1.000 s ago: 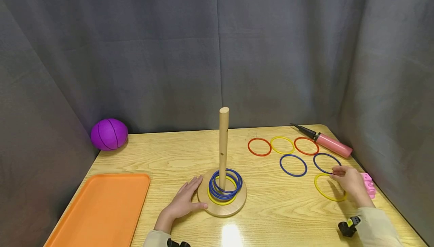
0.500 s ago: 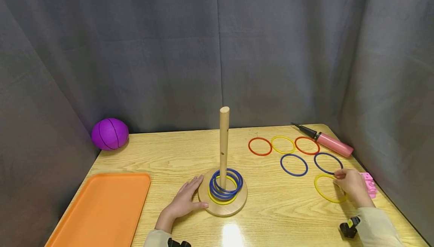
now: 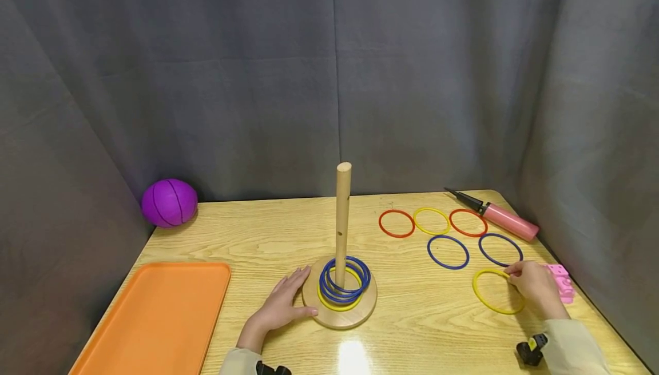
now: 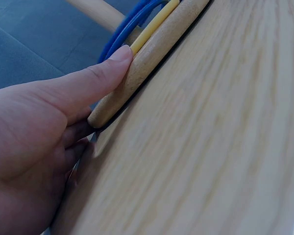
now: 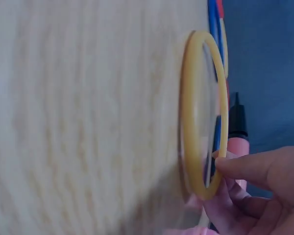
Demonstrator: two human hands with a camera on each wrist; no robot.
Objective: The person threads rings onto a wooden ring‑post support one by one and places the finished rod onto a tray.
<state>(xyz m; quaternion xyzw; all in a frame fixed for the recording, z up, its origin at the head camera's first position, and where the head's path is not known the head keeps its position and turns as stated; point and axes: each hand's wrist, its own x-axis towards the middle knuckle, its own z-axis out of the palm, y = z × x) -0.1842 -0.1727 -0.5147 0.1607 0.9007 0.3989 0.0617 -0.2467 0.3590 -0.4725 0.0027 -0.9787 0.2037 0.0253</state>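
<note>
In the head view, my right hand point(image 3: 538, 289) pinches a yellow ring point(image 5: 189, 107) between thumb and fingers at its right side. The ring lies tilted close over the table, with a thin shadow along one edge in the right wrist view. My left hand point(image 3: 278, 309) rests against the left side of a round wooden base point(image 3: 368, 305), its thumb on the base's rim and its straight fingers along the edge. From that base rises a wooden peg point(image 3: 342, 220). Several blue rings point(image 3: 369, 279) are stacked loosely round it, above a yellow ring visible beneath them.
Beyond the right hand lie two blue rings point(image 3: 429, 252), two red rings point(image 3: 380, 223) and another yellow ring point(image 3: 415, 220). A pink hand pump point(image 3: 509, 222) is behind them, a pink block point(image 3: 562, 284) beside the hand. Left are an orange tray point(image 3: 159, 312) and purple ball point(image 3: 170, 203).
My right hand has taken hold of the near yellow ring, which has shifted slightly left and toward me, away from the blue ring. The left hand stays at the base.
</note>
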